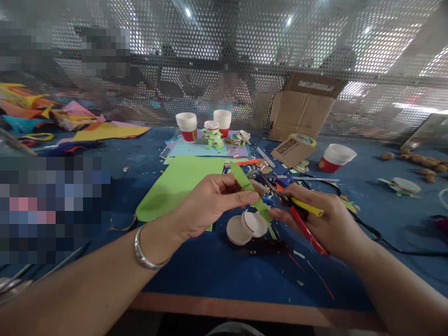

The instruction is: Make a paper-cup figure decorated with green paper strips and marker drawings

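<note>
My left hand (pixel 213 200) pinches a narrow strip of green paper (pixel 245 184) between thumb and fingers, held above the blue table. My right hand (pixel 325 219) is closed on a pair of scissors (pixel 297 212) with red and yellow handles, their blades pointing up-left toward the strip. Just below the strip lie two cut white paper cup pieces (pixel 247 226) with red rims. A large green paper sheet (pixel 178 184) lies flat behind my left hand. A metal bangle (pixel 145 252) circles my left wrist.
White and red paper cups (pixel 187 126) and green paper crafts (pixel 213 137) stand at the back. A tilted cup stack (pixel 336 157), a tape roll (pixel 303 139) and a cardboard box (pixel 301 109) sit right. Coloured paper (pixel 70 121) piles up at the left. A black cable (pixel 385 240) runs rightward. Perforated mesh backs the table.
</note>
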Demonstrator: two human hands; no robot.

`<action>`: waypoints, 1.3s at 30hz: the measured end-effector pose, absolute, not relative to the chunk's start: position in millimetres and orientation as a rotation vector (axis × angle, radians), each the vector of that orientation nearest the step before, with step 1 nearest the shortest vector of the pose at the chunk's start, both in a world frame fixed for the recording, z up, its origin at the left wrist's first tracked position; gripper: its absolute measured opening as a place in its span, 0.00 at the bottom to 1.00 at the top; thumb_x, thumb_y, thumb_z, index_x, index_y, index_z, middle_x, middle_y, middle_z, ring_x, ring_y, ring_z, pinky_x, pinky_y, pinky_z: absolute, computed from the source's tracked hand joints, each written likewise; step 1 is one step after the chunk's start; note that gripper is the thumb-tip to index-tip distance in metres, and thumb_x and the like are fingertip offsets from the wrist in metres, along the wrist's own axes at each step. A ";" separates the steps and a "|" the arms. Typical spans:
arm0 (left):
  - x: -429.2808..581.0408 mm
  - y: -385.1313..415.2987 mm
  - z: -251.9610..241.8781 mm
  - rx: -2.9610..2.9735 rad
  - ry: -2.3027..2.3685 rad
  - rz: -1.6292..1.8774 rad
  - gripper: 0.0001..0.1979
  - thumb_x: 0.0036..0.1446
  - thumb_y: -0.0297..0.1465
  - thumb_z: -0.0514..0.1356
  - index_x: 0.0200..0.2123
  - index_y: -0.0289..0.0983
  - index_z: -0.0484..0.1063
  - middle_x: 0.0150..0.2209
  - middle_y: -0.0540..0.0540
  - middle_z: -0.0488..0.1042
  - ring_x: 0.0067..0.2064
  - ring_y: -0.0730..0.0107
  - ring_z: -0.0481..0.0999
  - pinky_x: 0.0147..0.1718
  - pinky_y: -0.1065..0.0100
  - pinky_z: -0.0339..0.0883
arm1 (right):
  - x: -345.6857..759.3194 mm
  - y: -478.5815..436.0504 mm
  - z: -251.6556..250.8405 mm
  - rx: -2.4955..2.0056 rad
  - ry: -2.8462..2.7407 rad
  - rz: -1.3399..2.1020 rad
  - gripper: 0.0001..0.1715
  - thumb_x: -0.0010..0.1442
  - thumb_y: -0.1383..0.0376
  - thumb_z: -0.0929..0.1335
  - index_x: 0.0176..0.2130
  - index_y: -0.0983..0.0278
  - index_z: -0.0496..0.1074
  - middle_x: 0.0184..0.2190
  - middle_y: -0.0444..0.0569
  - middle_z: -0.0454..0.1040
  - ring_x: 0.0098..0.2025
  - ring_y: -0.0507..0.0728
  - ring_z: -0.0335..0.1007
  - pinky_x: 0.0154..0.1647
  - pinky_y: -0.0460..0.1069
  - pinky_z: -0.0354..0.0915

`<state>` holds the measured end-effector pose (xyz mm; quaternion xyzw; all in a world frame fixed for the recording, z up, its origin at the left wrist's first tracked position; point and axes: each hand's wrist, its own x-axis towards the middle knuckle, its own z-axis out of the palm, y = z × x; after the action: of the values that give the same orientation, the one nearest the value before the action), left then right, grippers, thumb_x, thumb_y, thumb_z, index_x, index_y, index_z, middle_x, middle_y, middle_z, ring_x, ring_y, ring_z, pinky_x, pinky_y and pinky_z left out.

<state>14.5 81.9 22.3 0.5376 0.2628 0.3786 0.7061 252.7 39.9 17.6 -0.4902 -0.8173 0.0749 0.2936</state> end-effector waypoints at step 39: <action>28.2 79.1 16.3 1.323 0.757 1.009 0.14 0.55 0.28 0.70 0.41 0.36 0.70 0.30 0.50 0.82 0.35 0.73 0.80 0.38 0.71 0.69 | 241.0 35.7 24.8 -1.297 -1.715 0.491 0.25 0.61 0.50 0.74 0.52 0.61 0.75 0.37 0.49 0.82 0.37 0.58 0.81 0.31 0.49 0.75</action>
<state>28.2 79.1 16.3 0.5730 0.3281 0.4373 0.6105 241.0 35.7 24.8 -0.5247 -0.6940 0.1988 0.4512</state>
